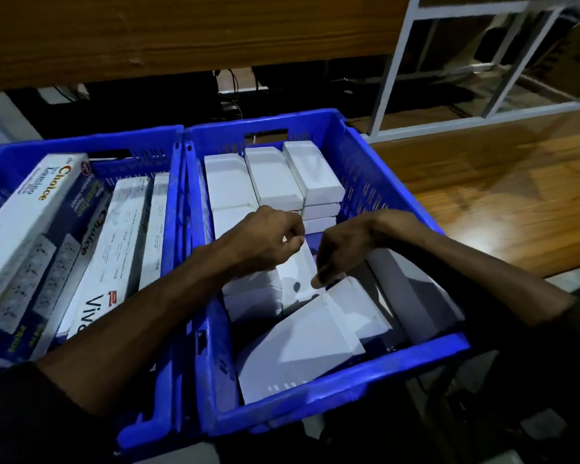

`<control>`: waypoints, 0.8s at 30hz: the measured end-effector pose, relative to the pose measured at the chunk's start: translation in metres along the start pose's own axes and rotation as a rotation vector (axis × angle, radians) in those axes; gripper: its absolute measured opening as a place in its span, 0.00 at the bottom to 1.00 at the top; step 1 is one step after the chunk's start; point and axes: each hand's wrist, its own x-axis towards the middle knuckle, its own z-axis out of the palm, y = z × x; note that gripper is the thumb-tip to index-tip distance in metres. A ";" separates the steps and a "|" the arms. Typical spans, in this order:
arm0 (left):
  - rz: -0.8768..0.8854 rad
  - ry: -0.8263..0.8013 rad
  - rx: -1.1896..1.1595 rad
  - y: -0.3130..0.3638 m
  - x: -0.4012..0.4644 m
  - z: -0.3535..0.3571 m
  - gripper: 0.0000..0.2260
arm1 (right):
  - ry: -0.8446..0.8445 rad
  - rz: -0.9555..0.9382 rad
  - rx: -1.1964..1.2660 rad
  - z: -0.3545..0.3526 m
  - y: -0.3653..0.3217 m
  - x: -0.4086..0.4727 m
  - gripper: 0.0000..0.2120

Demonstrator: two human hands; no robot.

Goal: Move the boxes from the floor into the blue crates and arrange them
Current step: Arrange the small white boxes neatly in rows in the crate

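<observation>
Head view looks down on two blue crates side by side. My left hand [268, 236] and right hand [340, 254] are both inside the right crate [349, 393], close together over a white box [297, 276] that lies tilted in the middle. My left fingers are curled at its far end and seem to pinch its edge; my right fingers [318, 279] curl down onto its near corner. At the far end of this crate, small white boxes [275, 177] sit stacked in neat rows. Nearer me, larger white boxes [302, 343] lie loosely at angles, one leaning on the right wall. The left crate [7, 155] holds long boxes [111, 242] laid lengthwise, some printed "Choice". A wooden floor [503, 195] shows to the right.
</observation>
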 end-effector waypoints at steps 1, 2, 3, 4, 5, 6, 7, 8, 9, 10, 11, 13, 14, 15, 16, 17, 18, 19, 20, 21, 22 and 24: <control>0.011 0.002 -0.005 0.000 0.000 0.001 0.08 | -0.032 0.006 -0.011 0.001 -0.001 -0.001 0.15; 0.020 0.005 -0.008 0.000 0.000 0.001 0.08 | -0.055 0.003 -0.029 0.003 -0.002 -0.001 0.14; 0.026 0.007 -0.007 0.000 0.000 0.001 0.08 | -0.073 0.004 -0.055 0.004 -0.002 -0.001 0.13; 0.027 0.004 -0.006 0.000 0.000 0.000 0.07 | -0.086 0.000 -0.078 0.005 -0.003 -0.002 0.15; 0.024 0.001 -0.011 0.001 0.000 0.000 0.07 | -0.085 -0.009 -0.084 0.006 -0.003 -0.002 0.17; 0.021 -0.002 -0.021 0.002 -0.001 -0.001 0.07 | -0.070 -0.027 -0.069 0.006 -0.003 -0.003 0.17; 0.019 0.000 -0.029 0.002 -0.002 -0.002 0.07 | -0.040 -0.050 -0.046 0.006 -0.001 -0.004 0.18; 0.020 0.003 -0.036 0.003 -0.002 -0.002 0.08 | -0.001 -0.073 -0.030 0.006 0.000 -0.004 0.18; 0.017 0.001 -0.049 0.004 -0.002 -0.003 0.08 | 0.047 -0.091 -0.017 0.004 0.002 -0.006 0.18; 0.009 -0.001 -0.074 0.006 -0.002 -0.003 0.08 | 0.106 -0.111 -0.007 0.003 0.003 -0.007 0.17; -0.014 -0.009 -0.122 0.007 -0.002 -0.004 0.09 | 0.175 -0.134 0.006 0.002 0.005 -0.009 0.16; -0.076 -0.065 -0.304 0.009 -0.002 -0.004 0.11 | 0.299 -0.201 0.041 -0.004 0.005 -0.014 0.14; -0.098 -0.113 -0.409 0.010 -0.002 -0.005 0.12 | 0.347 -0.237 0.061 -0.008 0.005 -0.017 0.13; -0.110 -0.157 -0.494 0.010 -0.003 -0.005 0.13 | 0.386 -0.266 0.085 -0.013 0.004 -0.021 0.12; -0.114 -0.190 -0.577 0.010 -0.003 -0.006 0.12 | 0.417 -0.286 0.110 -0.017 0.005 -0.024 0.12; -0.116 -0.210 -0.663 0.011 -0.005 -0.007 0.12 | 0.446 -0.301 0.130 -0.022 0.005 -0.026 0.11; -0.119 -0.217 -0.727 0.012 -0.006 -0.009 0.13 | 0.480 -0.316 0.142 -0.025 0.006 -0.027 0.11; -0.122 -0.209 -0.753 0.011 -0.006 -0.010 0.16 | 0.525 -0.336 0.154 -0.028 0.007 -0.026 0.10; -0.120 -0.205 -0.747 0.011 -0.006 -0.012 0.20 | 0.583 -0.361 0.178 -0.029 0.008 -0.025 0.10; -0.115 -0.208 -0.733 0.011 -0.006 -0.013 0.22 | 0.644 -0.380 0.222 -0.030 0.010 -0.022 0.11; -0.116 -0.209 -0.723 0.011 -0.006 -0.014 0.24 | 0.699 -0.390 0.284 -0.031 0.011 -0.019 0.12; -0.141 -0.169 -0.710 0.010 -0.004 -0.014 0.29 | 0.786 -0.387 0.410 -0.029 0.012 -0.011 0.16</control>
